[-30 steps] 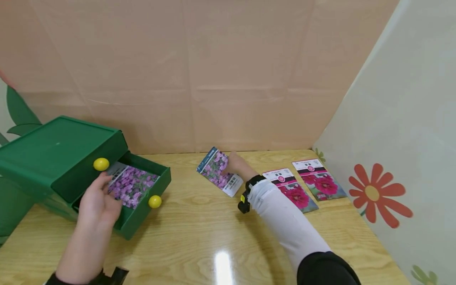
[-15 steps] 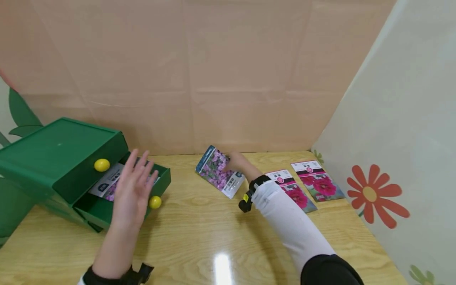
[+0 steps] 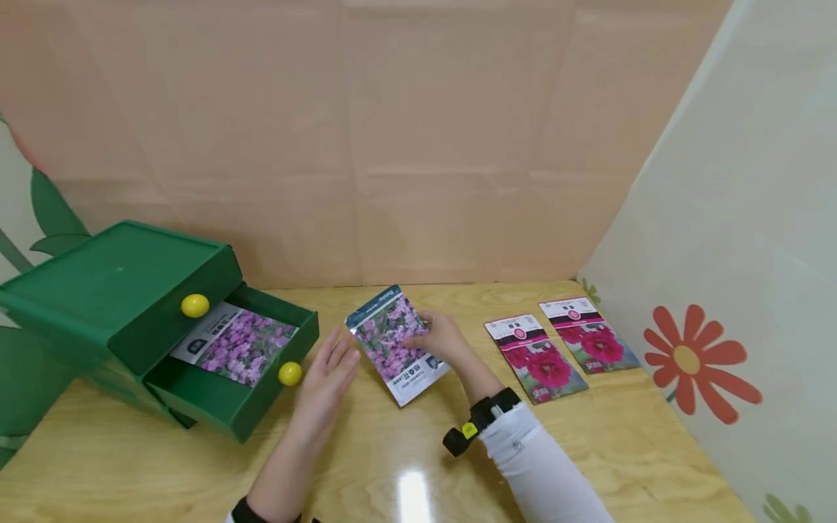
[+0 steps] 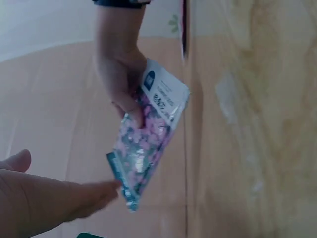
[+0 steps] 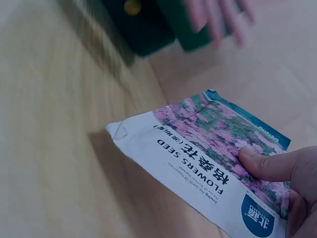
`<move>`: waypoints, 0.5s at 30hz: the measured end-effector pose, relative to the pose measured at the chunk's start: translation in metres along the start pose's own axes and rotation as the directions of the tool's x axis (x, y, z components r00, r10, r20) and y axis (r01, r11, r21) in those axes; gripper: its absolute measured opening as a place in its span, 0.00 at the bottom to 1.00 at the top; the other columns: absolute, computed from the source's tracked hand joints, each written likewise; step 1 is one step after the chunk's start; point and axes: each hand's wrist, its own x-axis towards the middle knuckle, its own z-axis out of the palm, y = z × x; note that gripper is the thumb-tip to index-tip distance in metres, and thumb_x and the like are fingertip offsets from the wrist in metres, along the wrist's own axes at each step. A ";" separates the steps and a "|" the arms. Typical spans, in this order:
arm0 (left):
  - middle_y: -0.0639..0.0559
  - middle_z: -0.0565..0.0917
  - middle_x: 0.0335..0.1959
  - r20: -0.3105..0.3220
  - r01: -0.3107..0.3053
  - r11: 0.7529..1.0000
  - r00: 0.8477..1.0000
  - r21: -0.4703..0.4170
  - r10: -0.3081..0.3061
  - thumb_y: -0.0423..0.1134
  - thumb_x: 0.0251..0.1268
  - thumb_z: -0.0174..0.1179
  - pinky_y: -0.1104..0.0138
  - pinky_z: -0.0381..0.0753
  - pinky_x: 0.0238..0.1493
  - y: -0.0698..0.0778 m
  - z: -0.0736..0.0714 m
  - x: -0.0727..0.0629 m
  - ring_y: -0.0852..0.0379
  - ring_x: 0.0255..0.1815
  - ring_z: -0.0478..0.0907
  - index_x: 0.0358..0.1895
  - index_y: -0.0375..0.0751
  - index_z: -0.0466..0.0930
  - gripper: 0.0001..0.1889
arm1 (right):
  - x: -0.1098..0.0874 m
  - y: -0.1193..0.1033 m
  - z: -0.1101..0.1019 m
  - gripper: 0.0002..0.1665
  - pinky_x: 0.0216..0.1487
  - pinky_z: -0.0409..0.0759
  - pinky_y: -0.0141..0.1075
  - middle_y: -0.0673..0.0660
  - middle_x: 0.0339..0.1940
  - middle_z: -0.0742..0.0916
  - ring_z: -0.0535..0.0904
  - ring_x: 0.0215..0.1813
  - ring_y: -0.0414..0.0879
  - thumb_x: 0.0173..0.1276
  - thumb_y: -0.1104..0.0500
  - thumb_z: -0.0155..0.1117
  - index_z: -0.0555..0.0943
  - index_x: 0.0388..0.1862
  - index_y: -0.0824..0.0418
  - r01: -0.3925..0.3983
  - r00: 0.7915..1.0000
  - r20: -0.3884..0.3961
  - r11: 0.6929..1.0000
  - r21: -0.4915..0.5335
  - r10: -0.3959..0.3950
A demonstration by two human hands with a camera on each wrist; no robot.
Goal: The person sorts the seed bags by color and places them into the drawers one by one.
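My right hand (image 3: pixel 445 340) pinches a flower seed packet (image 3: pixel 391 341) by its side, thumb across the purple flower picture. In the right wrist view the packet (image 5: pixel 198 158) is tilted above the wooden table, its printed white end toward the camera. My left hand (image 3: pixel 329 378), fingers extended and holding nothing, is just left of the packet's blue-topped end. From the left wrist view, the left fingertips (image 4: pixel 106 191) come right up to that end. A second purple-flower seed packet (image 3: pixel 245 345) lies in the pulled-out lower drawer (image 3: pixel 203 392) of the green cabinet.
The green cabinet (image 3: pixel 131 276) stands at the left, its upper drawer closed, with yellow knobs (image 3: pixel 195 306) on the drawers. Two pink-flower seed packets (image 3: pixel 539 361) lie side by side at the right on the wooden table (image 3: pixel 366 465). Walls rise behind and at the right.
My left hand has left the drawer and moved right to beside the held packet. My right hand has brought that packet slightly nearer. The packet in the drawer is now uncovered.
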 end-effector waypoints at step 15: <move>0.27 0.63 0.74 -0.017 0.096 0.994 0.995 -0.041 -0.097 0.35 0.78 0.50 0.53 0.76 0.66 -0.018 0.001 0.004 0.42 0.65 0.76 0.81 0.35 0.38 0.38 | -0.065 -0.017 0.012 0.29 0.57 0.82 0.44 0.57 0.49 0.88 0.85 0.47 0.47 0.66 0.61 0.71 0.77 0.66 0.62 -0.010 1.000 0.011 0.953 0.304 0.007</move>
